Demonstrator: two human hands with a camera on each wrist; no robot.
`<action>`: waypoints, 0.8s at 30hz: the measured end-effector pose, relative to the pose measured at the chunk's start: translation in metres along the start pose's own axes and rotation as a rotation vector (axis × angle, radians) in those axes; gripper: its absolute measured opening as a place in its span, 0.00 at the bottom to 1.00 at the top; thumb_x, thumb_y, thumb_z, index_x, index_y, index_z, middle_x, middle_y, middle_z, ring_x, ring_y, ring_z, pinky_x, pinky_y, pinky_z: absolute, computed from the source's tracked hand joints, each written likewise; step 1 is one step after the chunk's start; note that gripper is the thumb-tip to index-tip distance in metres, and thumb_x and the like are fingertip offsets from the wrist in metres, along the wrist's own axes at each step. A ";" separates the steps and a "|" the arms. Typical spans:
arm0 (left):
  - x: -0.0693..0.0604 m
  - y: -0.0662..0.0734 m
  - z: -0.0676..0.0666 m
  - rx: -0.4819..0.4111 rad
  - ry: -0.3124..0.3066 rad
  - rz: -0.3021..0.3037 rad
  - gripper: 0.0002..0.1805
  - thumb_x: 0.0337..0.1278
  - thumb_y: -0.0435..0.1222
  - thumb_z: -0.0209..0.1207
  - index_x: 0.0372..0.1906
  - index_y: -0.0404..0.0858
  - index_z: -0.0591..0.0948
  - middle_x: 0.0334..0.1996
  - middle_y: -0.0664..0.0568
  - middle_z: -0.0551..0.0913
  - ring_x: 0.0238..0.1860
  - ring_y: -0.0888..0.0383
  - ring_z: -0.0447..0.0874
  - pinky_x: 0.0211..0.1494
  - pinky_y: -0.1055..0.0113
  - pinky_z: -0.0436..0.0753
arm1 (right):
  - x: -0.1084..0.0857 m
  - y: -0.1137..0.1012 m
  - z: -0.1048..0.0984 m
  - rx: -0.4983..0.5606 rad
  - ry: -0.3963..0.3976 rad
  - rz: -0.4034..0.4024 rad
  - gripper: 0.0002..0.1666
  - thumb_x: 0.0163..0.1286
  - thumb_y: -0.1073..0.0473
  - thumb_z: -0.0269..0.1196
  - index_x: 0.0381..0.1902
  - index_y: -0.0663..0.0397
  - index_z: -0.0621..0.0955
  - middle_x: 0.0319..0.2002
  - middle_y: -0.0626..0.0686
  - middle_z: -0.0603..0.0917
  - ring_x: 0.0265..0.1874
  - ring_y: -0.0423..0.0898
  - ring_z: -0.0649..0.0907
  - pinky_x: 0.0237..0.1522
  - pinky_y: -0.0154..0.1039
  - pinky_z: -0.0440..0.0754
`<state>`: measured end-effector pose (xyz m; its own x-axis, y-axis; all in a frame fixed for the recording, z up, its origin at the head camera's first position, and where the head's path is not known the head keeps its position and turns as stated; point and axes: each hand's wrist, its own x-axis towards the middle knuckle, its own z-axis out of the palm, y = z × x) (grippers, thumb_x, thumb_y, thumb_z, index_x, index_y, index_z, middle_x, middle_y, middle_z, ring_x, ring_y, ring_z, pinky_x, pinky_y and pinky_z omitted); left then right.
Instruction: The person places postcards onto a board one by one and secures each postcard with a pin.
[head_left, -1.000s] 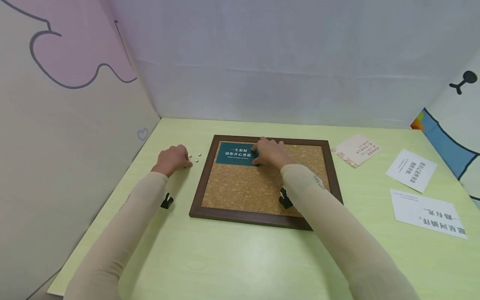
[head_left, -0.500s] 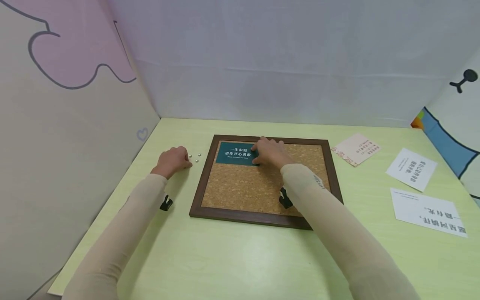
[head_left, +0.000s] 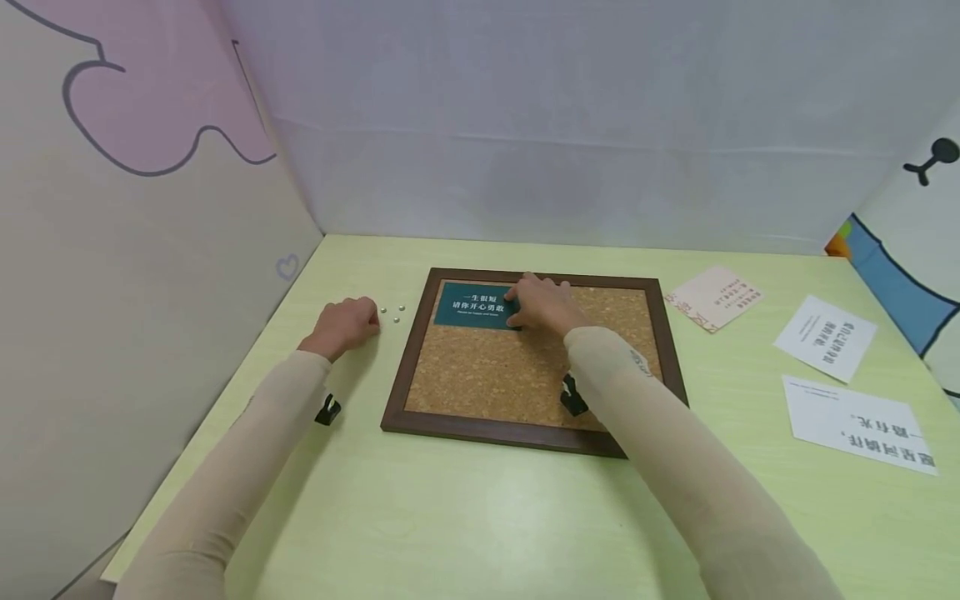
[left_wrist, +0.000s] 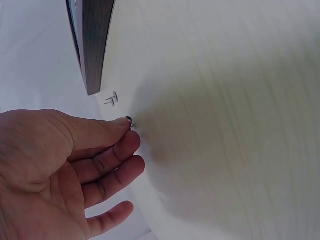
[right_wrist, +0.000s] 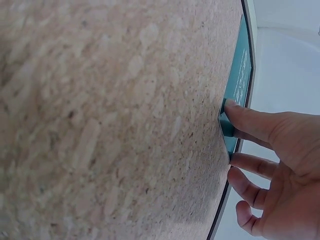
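My left hand (head_left: 341, 327) is at the table left of the cork board. In the left wrist view its thumb and forefinger pinch a small metal thumbtack (left_wrist: 129, 121), mostly hidden by the fingertips. Just beyond lie loose thumbtacks (left_wrist: 112, 98) with their pins showing. A dark green card (head_left: 471, 307) with white lettering lies at the upper left of the brown-framed cork board (head_left: 480, 367). Over its right end, my right hand (head_left: 546, 305) presses it with spread fingers; in the right wrist view the thumb (right_wrist: 231, 105) touches the card near its corner.
To the board's right lie a pink card (head_left: 716, 298), a white card (head_left: 827, 337) and a larger white card (head_left: 859, 423). Fabric-like walls (head_left: 562, 167) close off the back and sides of the pale table (head_left: 450, 517).
The left hand has drawn back slightly from the loose thumbtacks, its fingers now closer together. The right hand and the green card stay where they were.
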<state>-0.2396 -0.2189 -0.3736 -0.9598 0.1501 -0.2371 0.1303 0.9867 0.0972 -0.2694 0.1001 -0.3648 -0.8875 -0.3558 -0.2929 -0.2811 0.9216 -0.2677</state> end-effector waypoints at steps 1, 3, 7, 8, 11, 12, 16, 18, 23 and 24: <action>-0.001 0.000 0.000 0.004 0.002 0.004 0.08 0.66 0.33 0.56 0.41 0.33 0.82 0.38 0.42 0.86 0.32 0.50 0.79 0.46 0.49 0.76 | 0.000 0.000 0.000 -0.001 -0.002 0.001 0.32 0.67 0.47 0.66 0.68 0.43 0.74 0.66 0.55 0.69 0.57 0.57 0.74 0.59 0.57 0.64; -0.002 0.000 0.000 0.009 0.012 0.012 0.07 0.66 0.34 0.56 0.40 0.34 0.82 0.38 0.43 0.86 0.33 0.50 0.79 0.47 0.47 0.76 | 0.001 0.000 0.000 -0.002 -0.008 0.001 0.32 0.67 0.47 0.65 0.68 0.43 0.74 0.66 0.55 0.68 0.57 0.58 0.74 0.60 0.57 0.63; -0.005 -0.001 0.002 -0.003 0.048 0.017 0.06 0.64 0.32 0.56 0.36 0.36 0.82 0.41 0.42 0.80 0.40 0.45 0.75 0.49 0.43 0.73 | 0.001 -0.001 -0.001 -0.002 -0.015 0.002 0.32 0.67 0.47 0.65 0.68 0.43 0.74 0.67 0.56 0.68 0.59 0.58 0.73 0.61 0.59 0.63; -0.005 -0.001 0.003 -0.012 0.056 0.019 0.05 0.64 0.32 0.56 0.36 0.37 0.82 0.44 0.41 0.78 0.43 0.43 0.74 0.50 0.41 0.72 | 0.000 -0.001 -0.002 -0.003 -0.015 0.004 0.32 0.67 0.47 0.65 0.68 0.43 0.74 0.68 0.56 0.68 0.59 0.59 0.73 0.61 0.59 0.63; -0.006 -0.002 0.004 -0.051 0.076 0.032 0.05 0.63 0.32 0.58 0.35 0.37 0.83 0.53 0.38 0.72 0.55 0.37 0.68 0.56 0.34 0.67 | -0.001 0.000 -0.002 0.002 -0.017 0.011 0.32 0.67 0.47 0.65 0.68 0.44 0.74 0.68 0.56 0.67 0.60 0.59 0.74 0.62 0.60 0.62; -0.007 -0.003 0.004 -0.066 0.078 0.031 0.05 0.64 0.33 0.59 0.35 0.37 0.83 0.57 0.37 0.70 0.59 0.35 0.66 0.58 0.33 0.65 | -0.002 0.000 -0.002 0.003 -0.017 0.013 0.32 0.67 0.47 0.65 0.68 0.44 0.74 0.68 0.56 0.67 0.60 0.59 0.74 0.62 0.60 0.62; -0.006 -0.007 0.005 -0.123 0.085 0.019 0.06 0.64 0.35 0.59 0.34 0.36 0.83 0.68 0.34 0.61 0.67 0.29 0.58 0.64 0.30 0.59 | -0.002 -0.002 -0.003 0.010 -0.015 0.009 0.32 0.67 0.48 0.66 0.67 0.44 0.74 0.68 0.56 0.68 0.58 0.58 0.74 0.61 0.59 0.63; -0.005 -0.010 0.005 -0.154 0.086 0.007 0.07 0.64 0.35 0.58 0.34 0.35 0.83 0.71 0.33 0.58 0.68 0.27 0.57 0.65 0.30 0.57 | -0.002 -0.002 -0.003 0.011 -0.011 0.007 0.32 0.67 0.48 0.66 0.67 0.44 0.74 0.67 0.56 0.68 0.58 0.58 0.75 0.60 0.58 0.63; -0.003 -0.016 0.005 -0.209 0.083 -0.013 0.08 0.63 0.35 0.57 0.34 0.34 0.83 0.72 0.32 0.57 0.68 0.26 0.57 0.65 0.31 0.59 | -0.002 -0.003 -0.003 0.013 -0.008 0.013 0.32 0.66 0.48 0.66 0.67 0.44 0.74 0.67 0.56 0.69 0.58 0.58 0.75 0.61 0.58 0.63; -0.002 -0.017 0.005 -0.214 0.080 -0.015 0.08 0.63 0.34 0.57 0.34 0.33 0.83 0.72 0.32 0.57 0.68 0.26 0.57 0.64 0.32 0.60 | -0.002 -0.003 -0.002 0.013 -0.008 0.014 0.32 0.66 0.48 0.66 0.67 0.44 0.74 0.67 0.56 0.69 0.58 0.58 0.75 0.61 0.58 0.63</action>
<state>-0.2384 -0.2359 -0.3800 -0.9790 0.1213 -0.1638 0.0678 0.9517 0.2994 -0.2681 0.0986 -0.3615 -0.8882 -0.3444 -0.3040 -0.2641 0.9243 -0.2755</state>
